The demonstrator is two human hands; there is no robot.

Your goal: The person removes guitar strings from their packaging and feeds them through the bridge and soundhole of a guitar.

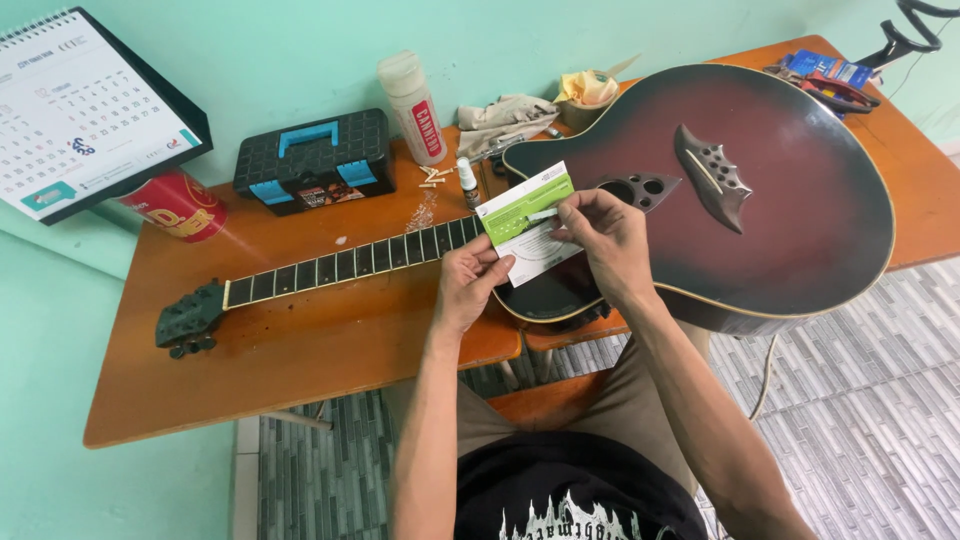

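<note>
While you look down at the orange surface [300, 350], start from the far left: a desk calendar [85, 105] leans against the wall with a red tin [178, 205] in front of it, then a small black toolbox [315, 160] with blue latches, and a white bottle [413, 108] with a red label beside it. A few pale pegs [434, 178] lie scattered near a tiny dropper bottle [466, 178].

The guitar [740, 190] stretches across it all, its black headstock at the left and its dark red body at the right, overhanging the edge.

Your left hand [470, 283] is closed on the lower left corner of the packet [527, 222], thumb on its face and fingers behind. Your right hand [605, 240] pinches the right edge, fingertips pressed together on it. The packet is held in the air just above the spot where the neck meets the body.

It looks like a flat green and white paper envelope: very light, thin, and likely to bend or crease if you squeeze hard. I would judge the corners and edges the best places to hold, as you do now, keeping the middle free. Its surface may be slightly slick, so a firm pinch seems wiser than a loose one.

Beyond the body lie a rag [505, 118] and, at the far right, pliers [835, 92].
</note>
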